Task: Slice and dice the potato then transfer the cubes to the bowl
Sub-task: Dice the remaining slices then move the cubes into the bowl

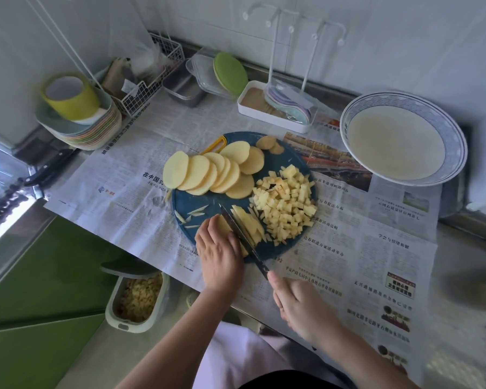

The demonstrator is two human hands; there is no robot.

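Note:
A round blue cutting board lies on newspaper. Several round potato slices fan across its far left side. A heap of potato cubes fills its right side. Near the front edge, a stack of slices cut into strips lies under a dark knife. My left hand presses down on the uncut part of that stack, fingers curled over it. My right hand grips the knife handle. The white bowl with a blue rim stands empty at the far right.
A yellow peeler pokes out behind the slices. Stacked plates with a yellow cup, a wire basket, metal trays and a dish rack line the back. A bin holding potato bits stands on the floor at left.

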